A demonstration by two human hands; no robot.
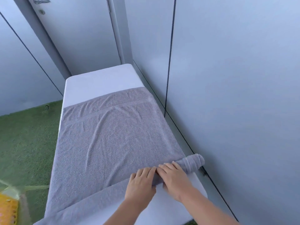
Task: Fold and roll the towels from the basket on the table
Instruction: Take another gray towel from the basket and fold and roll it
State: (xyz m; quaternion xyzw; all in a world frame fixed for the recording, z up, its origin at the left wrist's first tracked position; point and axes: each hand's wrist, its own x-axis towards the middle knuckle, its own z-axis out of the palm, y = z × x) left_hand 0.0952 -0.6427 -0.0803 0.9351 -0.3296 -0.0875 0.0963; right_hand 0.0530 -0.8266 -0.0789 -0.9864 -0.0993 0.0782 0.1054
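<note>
A large grey towel [110, 135] lies spread along the white table [97, 77]. Its near right end is rolled into a tight roll [193, 161] that reaches the table's right edge. My left hand [141, 184] and my right hand [173, 177] lie side by side on the roll, fingers curled over its top and pointing away from me. The towel's near left part is unrolled and hangs slanted toward the table's near left corner.
A grey wall [235, 78] runs close along the table's right side, with a door [78, 30] behind the far end. Green carpet [27, 140] covers the floor at the left. A yellow basket [8, 210] shows at the bottom left corner.
</note>
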